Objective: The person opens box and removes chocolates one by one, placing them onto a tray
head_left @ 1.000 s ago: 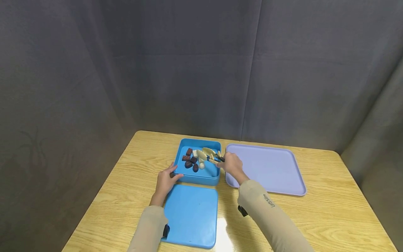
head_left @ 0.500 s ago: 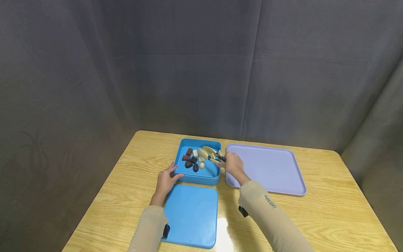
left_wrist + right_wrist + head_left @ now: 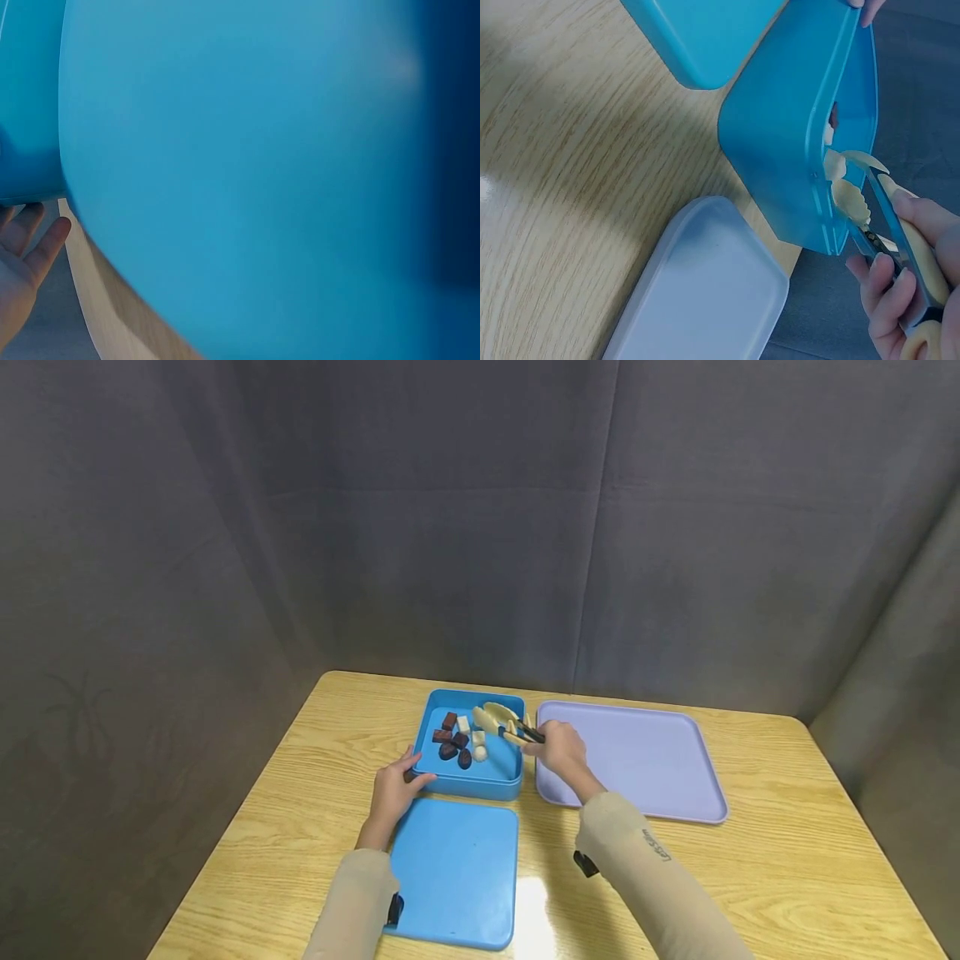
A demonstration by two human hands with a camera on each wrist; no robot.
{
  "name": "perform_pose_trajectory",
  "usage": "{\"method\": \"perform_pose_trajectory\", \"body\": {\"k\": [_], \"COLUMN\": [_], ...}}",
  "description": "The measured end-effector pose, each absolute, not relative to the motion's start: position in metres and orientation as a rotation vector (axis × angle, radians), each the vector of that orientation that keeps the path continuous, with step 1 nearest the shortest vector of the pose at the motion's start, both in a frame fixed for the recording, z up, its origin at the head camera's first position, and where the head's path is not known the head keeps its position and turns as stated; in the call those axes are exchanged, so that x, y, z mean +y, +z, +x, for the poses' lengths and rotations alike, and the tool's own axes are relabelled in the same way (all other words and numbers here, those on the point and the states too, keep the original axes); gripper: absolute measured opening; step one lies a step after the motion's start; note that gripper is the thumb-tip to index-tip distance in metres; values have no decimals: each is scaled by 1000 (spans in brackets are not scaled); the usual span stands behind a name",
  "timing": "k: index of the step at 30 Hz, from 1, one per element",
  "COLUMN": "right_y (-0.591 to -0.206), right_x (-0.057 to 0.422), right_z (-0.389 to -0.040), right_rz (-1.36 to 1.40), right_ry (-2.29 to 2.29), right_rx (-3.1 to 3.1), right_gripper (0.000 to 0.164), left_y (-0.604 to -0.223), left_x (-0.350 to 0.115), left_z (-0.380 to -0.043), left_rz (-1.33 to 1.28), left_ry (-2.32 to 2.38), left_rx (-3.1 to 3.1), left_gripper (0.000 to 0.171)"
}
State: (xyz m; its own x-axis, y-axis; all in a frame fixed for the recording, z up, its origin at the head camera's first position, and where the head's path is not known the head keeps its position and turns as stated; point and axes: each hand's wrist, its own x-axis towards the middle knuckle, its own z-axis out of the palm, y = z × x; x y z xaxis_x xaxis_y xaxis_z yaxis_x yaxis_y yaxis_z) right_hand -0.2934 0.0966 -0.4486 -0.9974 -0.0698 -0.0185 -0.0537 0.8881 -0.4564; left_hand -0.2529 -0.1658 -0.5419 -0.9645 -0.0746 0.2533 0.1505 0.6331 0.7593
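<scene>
An open blue box (image 3: 472,786) on the table holds several dark brown chocolates (image 3: 465,759) at its left and a few white ones (image 3: 480,753) around its middle. My right hand (image 3: 564,747) grips a pair of tongs (image 3: 904,225) with cream, scalloped heads. The tong heads stand apart over the right part of the box, just off the white pieces. At the box's front left corner, my left hand (image 3: 392,785) touches the outer wall and rim with spread, nearly straight fingers (image 3: 49,244).
A flat blue lid (image 3: 453,877) lies in front of the box, beneath the left forearm. To the box's right lies a shallow lavender tray (image 3: 637,760), partly covered by the right hand. Grey curtains (image 3: 480,527) hang behind the wooden table (image 3: 765,877).
My right hand and the tongs have shifted slightly right, away from the white pieces, which now show fully. My left hand stays at the box corner.
</scene>
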Motion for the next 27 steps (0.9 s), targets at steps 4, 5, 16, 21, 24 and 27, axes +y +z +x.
{"method": "perform_pose_trajectory", "body": {"k": [4, 5, 16, 21, 24, 27], "right_y": [-447, -447, -444, -440, -438, -435], "right_x": [100, 101, 111, 116, 119, 124], "right_z": [-291, -290, -286, -284, -283, -283], "right_rz": [-105, -110, -139, -167, -179, -174], "right_ry": [-788, -800, -859, -878, -896, -911], "right_rx": [3015, 3017, 3035, 3050, 3058, 3064], "right_gripper": [21, 21, 26, 26, 26, 27], "left_y": [-543, -543, -543, -543, -542, -542], "left_x": [-166, -166, -171, -172, -173, -172], "left_z": [-254, -254, -253, -254, -254, -254], "left_rz": [-60, -61, -32, -42, -42, -41], "left_ry": [-1236, -1233, -1261, -1259, -1250, -1247], "left_rx": [-2602, -2604, -2612, -2601, -2597, -2600], "left_gripper": [52, 52, 54, 53, 52, 52]}}
